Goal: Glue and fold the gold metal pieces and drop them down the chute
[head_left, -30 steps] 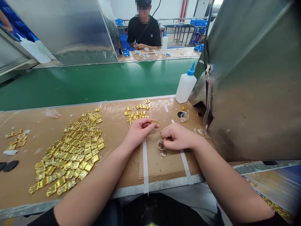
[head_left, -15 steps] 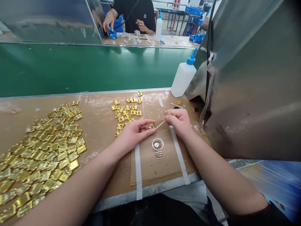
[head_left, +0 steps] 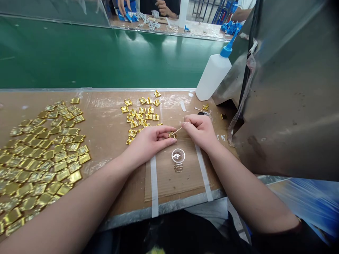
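Observation:
My left hand (head_left: 156, 141) holds a small gold piece (head_left: 172, 135) between its fingers, just above the cardboard sheet (head_left: 164, 183). A thin stick (head_left: 178, 130) is pinched in my right hand (head_left: 200, 130), its tip touching the gold piece. Below my hands sits a small round clear cup (head_left: 178, 155) with a shiny, clear content. Several gold pieces (head_left: 142, 110) lie behind my left hand, and a large spread of flat gold pieces (head_left: 49, 144) covers the left of the table.
A white bottle (head_left: 214, 76) with a blue nozzle stands at the back right, beside a metal panel (head_left: 291, 88). A green strip (head_left: 106, 60) runs behind the table. Across it are a person's hands (head_left: 163, 7) and blue parts (head_left: 230, 27).
The view has tilted down and shifted slightly. The stick's tip now reaches over the gold piece, where before it was at the piece's lower edge. Both hands keep their holds.

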A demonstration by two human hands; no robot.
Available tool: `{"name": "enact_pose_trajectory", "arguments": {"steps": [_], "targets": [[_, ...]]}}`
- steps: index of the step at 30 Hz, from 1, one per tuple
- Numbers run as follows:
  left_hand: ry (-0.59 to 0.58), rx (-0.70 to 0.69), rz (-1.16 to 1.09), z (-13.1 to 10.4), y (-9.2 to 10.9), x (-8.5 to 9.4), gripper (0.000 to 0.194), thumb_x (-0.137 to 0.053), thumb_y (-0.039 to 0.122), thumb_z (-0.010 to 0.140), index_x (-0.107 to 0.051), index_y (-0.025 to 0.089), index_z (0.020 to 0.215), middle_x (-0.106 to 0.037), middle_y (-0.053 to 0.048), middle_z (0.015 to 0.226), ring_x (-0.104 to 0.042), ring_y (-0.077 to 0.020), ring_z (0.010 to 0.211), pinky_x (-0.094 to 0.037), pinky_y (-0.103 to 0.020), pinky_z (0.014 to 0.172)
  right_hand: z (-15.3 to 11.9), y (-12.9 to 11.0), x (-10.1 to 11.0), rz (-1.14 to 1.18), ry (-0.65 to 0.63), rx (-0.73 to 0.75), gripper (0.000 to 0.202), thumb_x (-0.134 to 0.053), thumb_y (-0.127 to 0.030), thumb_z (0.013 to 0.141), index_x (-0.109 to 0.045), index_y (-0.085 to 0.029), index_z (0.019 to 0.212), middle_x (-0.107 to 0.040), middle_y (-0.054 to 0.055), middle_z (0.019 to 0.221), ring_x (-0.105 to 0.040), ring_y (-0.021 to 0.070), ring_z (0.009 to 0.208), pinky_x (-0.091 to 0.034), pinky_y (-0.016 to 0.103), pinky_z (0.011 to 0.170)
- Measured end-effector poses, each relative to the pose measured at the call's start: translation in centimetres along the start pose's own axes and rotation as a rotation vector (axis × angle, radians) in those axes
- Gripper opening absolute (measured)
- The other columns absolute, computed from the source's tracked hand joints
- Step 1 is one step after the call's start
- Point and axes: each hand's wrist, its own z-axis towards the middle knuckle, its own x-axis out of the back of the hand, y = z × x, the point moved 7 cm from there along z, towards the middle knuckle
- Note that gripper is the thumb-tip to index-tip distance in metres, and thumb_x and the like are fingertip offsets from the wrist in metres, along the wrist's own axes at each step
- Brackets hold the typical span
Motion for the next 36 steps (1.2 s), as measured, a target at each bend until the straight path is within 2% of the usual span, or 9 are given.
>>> {"name": "enact_pose_trajectory", "arguments": {"steps": [8,12,14,16,19,23,26,32,36], "targets": [[0.0,-0.011,0.019,0.0,0.2,0.0,0.041,-0.081,0.046,0.089,-0.077,0.026,0.125,-0.076,0.002,0.084,-0.066,-0.0176,0.075,-0.047,-0.031,0.071,0.1,-0.1,-0.2,-0.046,-0.017,0.029,0.037,-0.056,-0.022,0.084,-0.032,-0.021,0.056,-0.029,-0.006,0.056,-0.028,0.0085,0.055,-0.021,0.028,0.055],[0.023,-0.017,-0.002,-0.2,0.5,0.2,0.039,-0.082,0.045,0.089,-0.078,0.026,0.122,-0.074,0.003,0.082,-0.063,-0.0159,0.072,-0.046,-0.03,0.068,-0.2,-0.9,0.3,0.041,-0.011,0.104,0.038,-0.056,-0.018,0.083,-0.029,-0.022,0.057,-0.029,-0.006,0.057,-0.027,0.0087,0.055,-0.021,0.029,0.055],[0.052,-0.035,0.013,-0.3,0.8,0.5,0.037,-0.083,0.045,0.088,-0.079,0.025,0.119,-0.073,0.003,0.08,-0.059,-0.0148,0.068,-0.044,-0.029,0.066,-0.5,-2.0,0.1,0.123,-0.105,0.209,0.039,-0.056,-0.017,0.084,-0.029,-0.022,0.057,-0.03,-0.006,0.057,-0.027,0.0087,0.054,-0.022,0.029,0.055],[0.08,-0.057,0.055,-0.3,1.0,0.8,0.035,-0.084,0.044,0.086,-0.079,0.024,0.114,-0.071,0.003,0.077,-0.057,-0.014,0.066,-0.043,-0.029,0.065,-1.2,-3.2,-0.7,0.154,-0.265,0.308,0.039,-0.056,-0.015,0.085,-0.029,-0.022,0.058,-0.03,-0.006,0.057,-0.027,0.0085,0.053,-0.022,0.029,0.055],[0.082,-0.072,0.085,-0.3,1.1,0.9,0.033,-0.084,0.044,0.085,-0.08,0.023,0.11,-0.071,0.003,0.075,-0.058,-0.0146,0.066,-0.043,-0.029,0.065,-2.1,-3.8,-1.9,0.029,-0.435,0.362,0.036,-0.055,-0.011,0.08,-0.027,-0.022,0.059,-0.027,-0.007,0.058,-0.026,0.0084,0.054,-0.022,0.028,0.054],[0.07,-0.074,0.093,-0.2,0.9,0.9,0.033,-0.083,0.044,0.086,-0.08,0.023,0.111,-0.074,0.001,0.078,-0.064,-0.0166,0.069,-0.045,-0.03,0.066,-2.6,-3.7,-2.6,-0.187,-0.48,0.375,0.032,-0.055,-0.011,0.074,-0.028,-0.022,0.059,-0.028,-0.007,0.057,-0.028,0.0087,0.053,-0.02,0.029,0.054],[0.061,-0.064,0.096,-0.1,0.8,0.9,0.035,-0.081,0.044,0.086,-0.079,0.022,0.114,-0.077,-0.001,0.084,-0.068,-0.0183,0.073,-0.048,-0.031,0.068,-2.7,-3.6,-2.8,-0.251,-0.507,0.359,0.033,-0.056,-0.012,0.073,-0.028,-0.021,0.058,-0.028,-0.007,0.057,-0.027,0.0086,0.052,-0.02,0.03,0.054],[0.06,-0.055,0.137,-0.2,0.9,0.9,0.035,-0.08,0.042,0.086,-0.079,0.022,0.115,-0.08,-0.002,0.089,-0.07,-0.0194,0.075,-0.051,-0.031,0.07,-2.6,-2.8,-3.2,-0.169,-0.586,0.19,0.036,-0.058,-0.012,0.074,-0.027,-0.021,0.057,-0.027,-0.007,0.055,-0.028,0.0083,0.053,-0.022,0.03,0.054],[0.043,-0.053,0.144,-0.3,1.0,0.7,0.033,-0.079,0.041,0.087,-0.079,0.022,0.115,-0.08,-0.002,0.09,-0.071,-0.0195,0.076,-0.051,-0.031,0.07,-2.3,-2.4,-3.3,0.003,-0.575,0.134,0.034,-0.055,-0.012,0.075,-0.03,-0.022,0.055,-0.027,-0.007,0.056,-0.027,0.0081,0.053,-0.021,0.029,0.053]]}}
